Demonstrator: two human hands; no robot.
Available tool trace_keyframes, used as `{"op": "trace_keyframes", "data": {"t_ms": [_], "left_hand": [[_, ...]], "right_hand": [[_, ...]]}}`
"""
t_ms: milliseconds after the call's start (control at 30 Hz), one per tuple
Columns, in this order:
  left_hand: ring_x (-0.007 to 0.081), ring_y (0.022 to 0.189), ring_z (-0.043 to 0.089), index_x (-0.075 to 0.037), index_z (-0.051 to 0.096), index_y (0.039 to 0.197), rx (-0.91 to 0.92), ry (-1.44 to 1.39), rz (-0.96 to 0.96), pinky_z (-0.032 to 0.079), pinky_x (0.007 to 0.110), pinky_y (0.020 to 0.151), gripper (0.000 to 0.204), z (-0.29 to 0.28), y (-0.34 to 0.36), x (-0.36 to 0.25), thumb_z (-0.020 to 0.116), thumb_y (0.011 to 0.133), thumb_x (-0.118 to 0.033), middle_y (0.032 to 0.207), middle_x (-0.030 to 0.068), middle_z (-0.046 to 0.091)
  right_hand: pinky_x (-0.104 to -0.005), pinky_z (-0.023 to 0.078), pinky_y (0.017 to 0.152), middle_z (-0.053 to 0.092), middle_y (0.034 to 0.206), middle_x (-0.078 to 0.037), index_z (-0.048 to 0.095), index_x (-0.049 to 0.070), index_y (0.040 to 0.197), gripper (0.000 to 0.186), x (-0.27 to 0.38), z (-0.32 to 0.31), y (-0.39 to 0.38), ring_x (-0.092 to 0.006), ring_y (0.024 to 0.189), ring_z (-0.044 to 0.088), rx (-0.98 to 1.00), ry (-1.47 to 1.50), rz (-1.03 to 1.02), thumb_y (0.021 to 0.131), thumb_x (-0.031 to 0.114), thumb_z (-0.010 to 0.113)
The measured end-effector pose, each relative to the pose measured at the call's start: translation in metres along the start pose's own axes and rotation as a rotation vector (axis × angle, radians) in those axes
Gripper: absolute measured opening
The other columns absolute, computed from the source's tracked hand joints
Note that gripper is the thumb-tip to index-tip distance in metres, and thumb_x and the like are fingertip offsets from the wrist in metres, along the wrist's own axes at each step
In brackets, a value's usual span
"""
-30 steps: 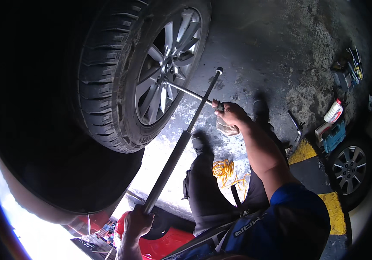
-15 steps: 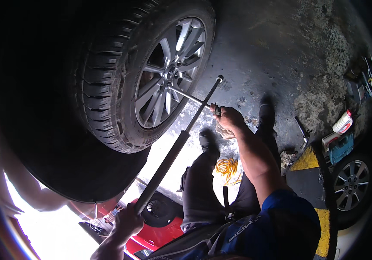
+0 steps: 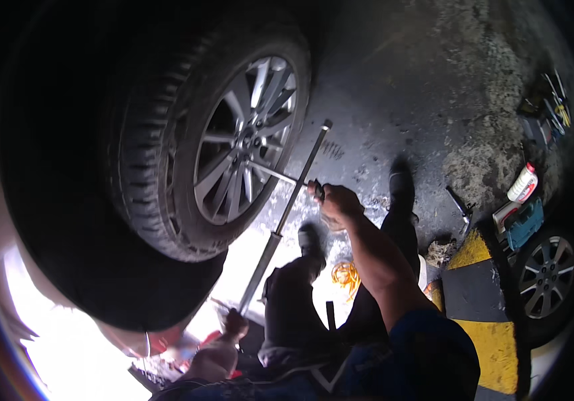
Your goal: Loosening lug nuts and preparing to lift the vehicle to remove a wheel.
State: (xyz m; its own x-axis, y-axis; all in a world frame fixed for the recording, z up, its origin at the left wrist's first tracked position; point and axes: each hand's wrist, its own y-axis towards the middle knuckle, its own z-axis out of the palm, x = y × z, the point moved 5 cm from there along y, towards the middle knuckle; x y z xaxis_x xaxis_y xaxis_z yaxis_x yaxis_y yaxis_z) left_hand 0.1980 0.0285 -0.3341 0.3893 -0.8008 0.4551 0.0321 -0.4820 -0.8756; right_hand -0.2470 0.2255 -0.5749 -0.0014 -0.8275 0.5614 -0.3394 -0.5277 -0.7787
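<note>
A car wheel (image 3: pixel 153 174) with a silver alloy rim (image 3: pixel 217 140) fills the upper left. A cross-shaped lug wrench (image 3: pixel 307 158) runs from the rim's hub area out toward me. My right hand (image 3: pixel 337 204) is closed round its outer end, with a pale cloth or similar material, hard to make out, below the fingers. A long metal pipe (image 3: pixel 260 263) extends the wrench's lower arm. My left hand (image 3: pixel 233 324) is closed round the pipe's lower end.
A striped curb block (image 3: pixel 484 341) is at my right, beside a spare wheel (image 3: pixel 544 277), teal case (image 3: pixel 524 224), white bottle (image 3: pixel 522 182) and loose tools (image 3: pixel 547 110). An orange coiled cord (image 3: pixel 346 277) lies between my legs. Bodywork (image 3: pixel 80 287) surrounds the mounted wheel.
The wrench and right hand sit farther left and lower in view. My left hand has shifted right and the pipe's angle is slightly steeper. The wheel also appears lower in the picture.
</note>
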Motion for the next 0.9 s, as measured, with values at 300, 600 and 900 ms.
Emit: {"op": "trace_keyframes", "data": {"t_ms": [300,600,900], "left_hand": [[0.04,0.101,0.066,-0.007,0.06,0.108,-0.004,-0.518,-0.143,0.052,0.048,0.089,0.04,0.052,0.082,-0.023,0.069,0.082,-0.035,0.104,0.0216,0.069],[0.0414,0.097,0.067,-0.005,0.06,0.107,-0.099,-0.438,-0.075,0.052,0.049,0.085,0.036,-0.033,0.01,-0.019,0.066,0.082,-0.031,0.1,0.0228,0.07],[0.0401,0.082,0.07,-0.004,0.057,0.107,-0.071,-0.285,-0.058,0.056,0.05,0.077,0.045,-0.208,-0.125,-0.028,0.071,0.082,-0.038,0.084,0.0198,0.07]], "right_hand": [[-0.0449,0.053,0.076,0.07,0.085,-0.016,0.067,0.009,0.099,0.031,0.004,0.001,-0.016,-0.0355,0.084,0.068,-0.315,-0.066,-0.071,0.087,0.036,0.063],[-0.0414,0.051,0.088,0.069,0.107,-0.016,0.067,0.024,0.115,0.031,-0.026,-0.027,0.009,-0.0331,0.102,0.066,-0.15,0.023,0.082,0.093,0.042,0.056],[-0.0403,0.05,0.087,0.07,0.105,-0.017,0.067,0.017,0.115,0.035,-0.027,-0.018,0.052,-0.0326,0.102,0.066,-0.026,0.201,0.055,0.09,0.042,0.064]]}}
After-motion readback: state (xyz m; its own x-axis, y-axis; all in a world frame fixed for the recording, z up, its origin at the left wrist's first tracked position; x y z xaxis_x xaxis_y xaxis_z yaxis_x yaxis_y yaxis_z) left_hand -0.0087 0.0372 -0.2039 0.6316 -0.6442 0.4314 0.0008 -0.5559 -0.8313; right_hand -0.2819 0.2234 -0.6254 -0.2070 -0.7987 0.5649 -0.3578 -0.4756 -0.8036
